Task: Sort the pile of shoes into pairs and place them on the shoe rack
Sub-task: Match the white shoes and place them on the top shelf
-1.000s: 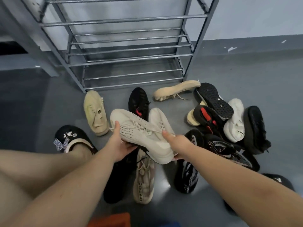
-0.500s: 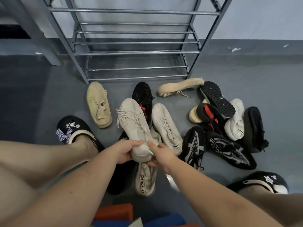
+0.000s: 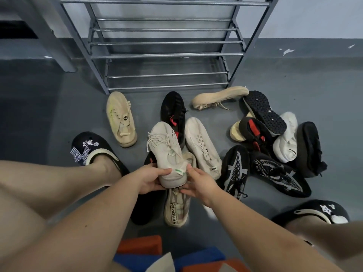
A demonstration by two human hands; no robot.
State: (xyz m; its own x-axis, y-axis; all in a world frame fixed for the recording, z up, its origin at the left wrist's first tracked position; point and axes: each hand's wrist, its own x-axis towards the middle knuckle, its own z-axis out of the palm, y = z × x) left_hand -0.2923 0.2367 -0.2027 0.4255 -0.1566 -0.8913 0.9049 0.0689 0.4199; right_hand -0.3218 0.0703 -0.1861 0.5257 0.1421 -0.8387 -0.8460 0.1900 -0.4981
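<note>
A white knit sneaker [image 3: 167, 152] is held at its heel by both hands, toe pointed toward the shoe rack [image 3: 167, 55]: the left hand [image 3: 151, 180] is curled under and around the heel's left side, and the right hand [image 3: 198, 183] is pinched against its right side. Its matching white sneaker [image 3: 203, 148] is laid on the floor [image 3: 49, 118] just right of the held one, in front of the rack. A tan sneaker [image 3: 120, 118] is seen left of the held shoe, a black one with red trim [image 3: 173, 112] behind it, and a beige lettered shoe [image 3: 176, 209] beneath the hands. A heap of black and white shoes [image 3: 275, 138] is gathered well to the right, below the rack's right leg.
</note>
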